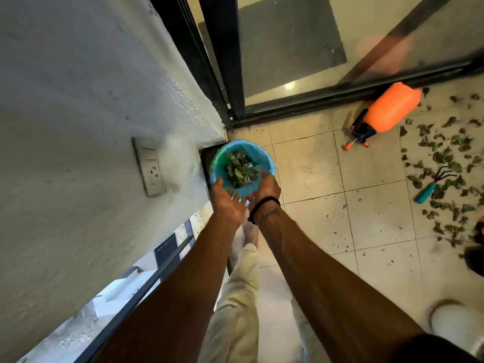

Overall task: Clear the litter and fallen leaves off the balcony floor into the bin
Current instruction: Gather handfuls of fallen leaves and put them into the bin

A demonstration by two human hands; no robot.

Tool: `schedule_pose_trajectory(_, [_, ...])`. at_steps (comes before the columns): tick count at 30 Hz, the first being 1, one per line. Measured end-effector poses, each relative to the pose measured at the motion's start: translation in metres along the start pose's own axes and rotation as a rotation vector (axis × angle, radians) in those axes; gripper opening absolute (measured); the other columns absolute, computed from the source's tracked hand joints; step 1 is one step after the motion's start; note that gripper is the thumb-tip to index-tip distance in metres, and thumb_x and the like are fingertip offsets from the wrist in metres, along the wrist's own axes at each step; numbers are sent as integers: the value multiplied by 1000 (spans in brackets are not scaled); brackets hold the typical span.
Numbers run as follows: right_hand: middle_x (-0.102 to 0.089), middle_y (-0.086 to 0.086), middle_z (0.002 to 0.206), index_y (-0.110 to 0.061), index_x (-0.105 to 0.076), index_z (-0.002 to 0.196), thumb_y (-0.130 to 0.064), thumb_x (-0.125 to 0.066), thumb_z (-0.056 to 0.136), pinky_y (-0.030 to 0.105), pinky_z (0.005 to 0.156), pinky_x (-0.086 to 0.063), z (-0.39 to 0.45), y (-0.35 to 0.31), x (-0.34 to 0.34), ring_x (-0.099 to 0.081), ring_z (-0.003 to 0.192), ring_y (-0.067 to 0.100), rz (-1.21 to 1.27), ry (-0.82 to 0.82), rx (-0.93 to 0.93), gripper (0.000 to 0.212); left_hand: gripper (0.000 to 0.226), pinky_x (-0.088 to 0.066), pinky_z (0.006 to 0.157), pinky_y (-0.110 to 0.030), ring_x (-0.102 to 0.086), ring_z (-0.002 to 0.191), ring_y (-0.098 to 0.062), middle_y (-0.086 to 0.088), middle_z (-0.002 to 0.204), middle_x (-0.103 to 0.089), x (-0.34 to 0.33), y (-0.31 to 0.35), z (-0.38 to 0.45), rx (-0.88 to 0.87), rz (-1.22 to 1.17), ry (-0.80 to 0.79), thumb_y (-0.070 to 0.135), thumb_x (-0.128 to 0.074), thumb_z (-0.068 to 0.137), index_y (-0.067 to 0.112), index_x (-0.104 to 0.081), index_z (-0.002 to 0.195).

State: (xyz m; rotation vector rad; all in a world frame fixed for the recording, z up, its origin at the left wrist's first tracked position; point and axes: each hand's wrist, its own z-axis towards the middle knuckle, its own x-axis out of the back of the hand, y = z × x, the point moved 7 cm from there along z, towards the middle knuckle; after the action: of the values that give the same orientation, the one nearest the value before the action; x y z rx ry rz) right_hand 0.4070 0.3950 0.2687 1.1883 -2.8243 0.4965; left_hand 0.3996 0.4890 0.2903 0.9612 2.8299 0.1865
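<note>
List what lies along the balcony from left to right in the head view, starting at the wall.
wall socket → blue bin holding leaves, with the left hand and right hand above its near rim → orange sprayer lying on its side → hand rake among the scattered leaves

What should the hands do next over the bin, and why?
Probably turn back right for another handful: both the left hand and right hand are open over the bin, leaves in bin, while scattered leaves remain around the hand rake.
</note>
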Motion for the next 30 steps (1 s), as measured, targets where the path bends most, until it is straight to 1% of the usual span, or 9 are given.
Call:
schedule_pose_trajectory(2, [-73,17,107,-12,-67,89,-30,-63,88,50,85,-60,2,0,5,-69,95,35,9,4,-12,18,49,-42,106,-48,-44,140,-33,-12,150,-44,-3,2,-3,-27,12,24,42,-43,106,18,-44,149])
schedule_pose_trajectory(6, [-65,12,94,-8,-62,88,-31,-60,97,42,84,-55,-10,-6,21,-64,80,27,7,-52,-48,24,53,-36,118,-49,-45,140,-31,-14,150,-48,-6,-1,-5,-63,147,19,47,-42,106,19,-43,150])
schedule_pose_trajectory(9, [-61,11,93,-5,-59,98,-26,-52,103,37,73,-52,-17,-13,48,-61,86,26,53,-79,-79,22,49,-46,105,-41,-59,127,-28,-11,134,-65,-14,-14,-18,-70,386,-64,50,-36,107,19,-52,142])
schedule_pose_trajectory(11, [-62,9,89,-7,-60,94,-26,-49,105,33,68,-51,-19,-20,71,-60,92,27,76,-94,-89,25,36,-49,94,-38,-64,113,-25,-9,127,-69,-19,-29,-28,-63,607,-95,45,-41,107,21,-61,124])
schedule_pose_trajectory(13, [-62,8,85,-7,-60,91,-25,-51,105,32,68,-52,-23,-29,101,-61,83,24,103,-103,-88,24,22,-48,99,-38,-65,96,-22,-10,125,-70,-28,-51,-39,-33,796,-115,35,-49,104,20,-64,112])
schedule_pose_trajectory(15, [-62,8,81,-8,-60,87,-24,-52,104,32,68,-52,-22,-36,134,-59,74,22,132,-87,-92,25,23,-47,103,-38,-65,84,-19,-12,119,-71,-39,-74,-48,-18,914,-137,30,-49,104,18,-63,117])
schedule_pose_trajectory(20, [-47,9,65,-13,-47,74,-18,-47,101,28,55,-43,-13,-52,232,-46,56,22,360,-49,-131,28,28,-51,89,-33,-69,92,-23,-8,103,-74,-81,-153,-70,-30,989,-224,37,-45,107,17,-64,111])
schedule_pose_trajectory(25, [-68,14,82,-7,-63,85,-26,-56,101,39,77,-56,-2,-80,351,-62,71,27,513,15,-72,26,24,-50,100,-43,-71,97,-27,-12,102,-76,-125,-265,-102,-7,1066,-332,37,-51,105,18,-66,106])
schedule_pose_trajectory(30, [-71,12,87,-7,-65,88,-31,-58,101,37,75,-56,16,-107,487,-64,72,26,594,80,-46,27,34,-48,105,-44,-69,106,-26,-8,117,-74,-161,-394,-145,21,1325,-395,42,-50,104,17,-66,122])
